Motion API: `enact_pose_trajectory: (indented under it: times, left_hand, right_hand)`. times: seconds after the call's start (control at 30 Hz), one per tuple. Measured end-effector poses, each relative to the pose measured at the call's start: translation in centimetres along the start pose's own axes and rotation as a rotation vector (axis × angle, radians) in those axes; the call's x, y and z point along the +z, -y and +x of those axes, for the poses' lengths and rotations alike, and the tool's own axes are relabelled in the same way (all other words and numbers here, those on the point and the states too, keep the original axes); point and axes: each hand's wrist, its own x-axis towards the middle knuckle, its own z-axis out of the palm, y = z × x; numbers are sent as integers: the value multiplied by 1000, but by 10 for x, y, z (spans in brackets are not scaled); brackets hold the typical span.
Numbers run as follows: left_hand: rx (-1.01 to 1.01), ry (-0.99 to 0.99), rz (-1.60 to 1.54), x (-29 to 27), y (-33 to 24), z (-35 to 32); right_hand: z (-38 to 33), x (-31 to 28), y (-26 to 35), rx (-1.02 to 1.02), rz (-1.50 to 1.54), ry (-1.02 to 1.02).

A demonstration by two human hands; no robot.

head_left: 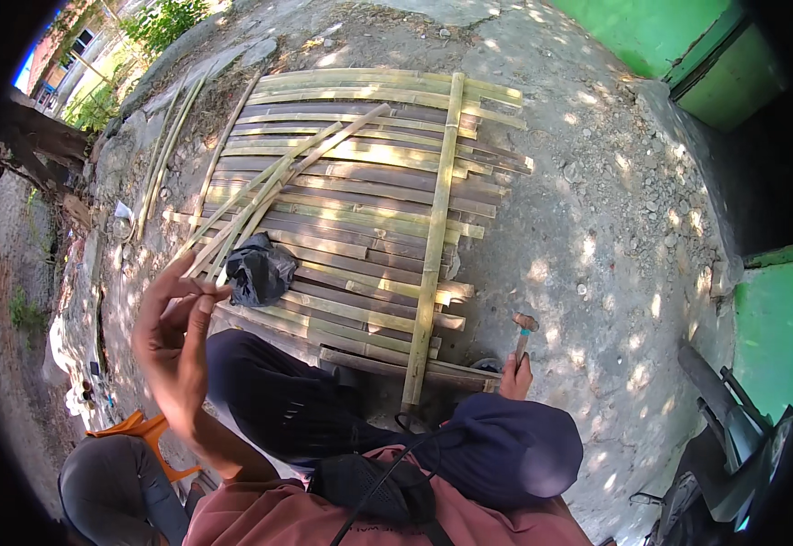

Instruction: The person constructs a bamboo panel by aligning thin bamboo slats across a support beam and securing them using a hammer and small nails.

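My left hand (pixel 176 332) is raised at the left with thumb and forefinger pinched together; whatever lies between them is too small to make out. Beside it, a crumpled black plastic bag (pixel 262 271) rests on a panel of split bamboo slats (pixel 351 196) laid side by side on the ground. My right hand (pixel 515 377), low and right of the panel, is closed around the handle of a hammer (pixel 525 322), its head pointing away from me. One long bamboo crosspiece (pixel 436 218) lies over the slats near their right ends.
Several loose bamboo strips (pixel 278 182) cross the panel's left part, and more thin strips (pixel 161 155) lie farther left. Another person's leg (pixel 119 482) and an orange chair (pixel 146 435) are at the lower left. A green wall (pixel 769 337) and dark parts (pixel 733 419) stand right.
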Motion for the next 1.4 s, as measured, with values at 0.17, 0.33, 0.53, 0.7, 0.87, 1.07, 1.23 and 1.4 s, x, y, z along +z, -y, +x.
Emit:
enact_pose_trajectory:
  times: [0.17,0.33,0.53,0.7,0.87,1.07,1.23,1.4]
  left_hand:
    - [-288,544,-291,177,68,15]
    - [-162,506,3,282,214,5]
    - [0,463,111,325,252,-12]
    - [64,450,35,333,262,-13]
    - [198,439,149,335,260,-11]
    - [73,452,0,340,241,-15]
    - [98,446,-46,344,253,-16]
    - [15,399,-81,349,257,-23]
  right_hand:
    - [12,1,3,-5,8,18]
    - [14,9,21,-32,47,82]
    - [0,-10,-3,30,55,74]
    - [-16,-8,-5,57,167,29]
    - [-21,-8,-3,95,154,15]
    - [-20,-11,-9,98,135,0]
    - [-18,-6,-8,84,137,15]
    - [-18,-6,-14,80,134,7]
